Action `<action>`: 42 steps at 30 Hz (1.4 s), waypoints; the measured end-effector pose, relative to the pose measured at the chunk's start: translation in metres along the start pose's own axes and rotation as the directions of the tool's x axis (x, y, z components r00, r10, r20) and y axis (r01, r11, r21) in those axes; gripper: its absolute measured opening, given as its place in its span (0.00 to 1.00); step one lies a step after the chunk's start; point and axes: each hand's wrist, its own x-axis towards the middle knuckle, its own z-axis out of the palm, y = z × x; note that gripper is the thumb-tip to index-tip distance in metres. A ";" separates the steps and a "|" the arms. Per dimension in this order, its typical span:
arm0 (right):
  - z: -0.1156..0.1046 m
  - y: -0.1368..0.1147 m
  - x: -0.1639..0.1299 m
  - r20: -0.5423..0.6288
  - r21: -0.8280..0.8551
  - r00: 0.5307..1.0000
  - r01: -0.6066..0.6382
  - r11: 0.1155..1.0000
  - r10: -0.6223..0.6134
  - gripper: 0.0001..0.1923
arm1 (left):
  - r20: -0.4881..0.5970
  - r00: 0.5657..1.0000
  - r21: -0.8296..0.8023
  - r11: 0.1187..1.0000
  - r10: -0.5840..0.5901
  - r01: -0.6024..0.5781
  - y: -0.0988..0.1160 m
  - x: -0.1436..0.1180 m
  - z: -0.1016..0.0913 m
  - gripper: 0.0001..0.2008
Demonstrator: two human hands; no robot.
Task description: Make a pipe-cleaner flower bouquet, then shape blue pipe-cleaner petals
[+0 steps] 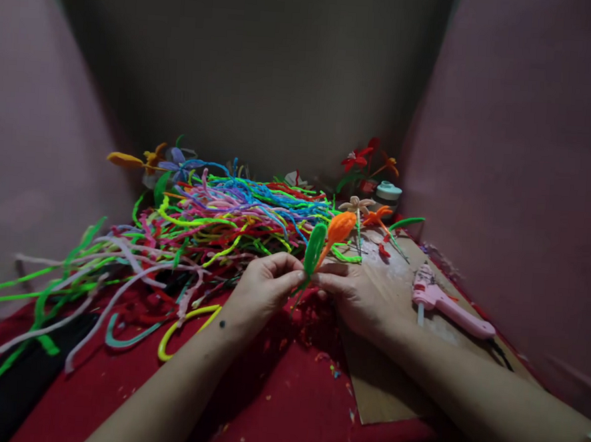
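Small lidded jar stands far right, contents not visible; left hand and right hand meet at centre, each pinching the stem base of green pipe-cleaner leaf and orange pipe-cleaner petal; forearms converge from near edge.

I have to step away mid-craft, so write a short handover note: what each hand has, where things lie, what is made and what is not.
Left hand: pinching the base of the green looped leaf.
Right hand: pinching the same joint, under the orange looped petal.
Both loops are shaped and held together at their stems; whether they are fixed to each other cannot be told.
Pink glue gun lies on the wooden board, to the right, untouched.
Loose pipe cleaners are heaped ahead and left on the red cloth.
Finished flowers stand at the back.
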 end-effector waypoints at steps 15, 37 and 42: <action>0.003 -0.003 0.002 -0.072 0.023 0.992 -0.098 0.995 0.099 0.10 | 0.013 0.760 0.791 0.457 0.650 -0.406 -0.026 -0.008 0.021 0.05; 0.005 -0.004 -0.003 -0.123 -0.118 0.992 0.010 0.993 -0.025 0.09 | -0.275 0.869 0.399 0.871 0.412 -0.286 -0.033 -0.004 0.028 0.05; 0.003 -0.004 -0.004 -0.097 -0.099 0.994 0.033 0.995 -0.043 0.08 | -0.290 0.914 0.138 0.957 0.285 -0.254 -0.023 -0.007 0.030 0.04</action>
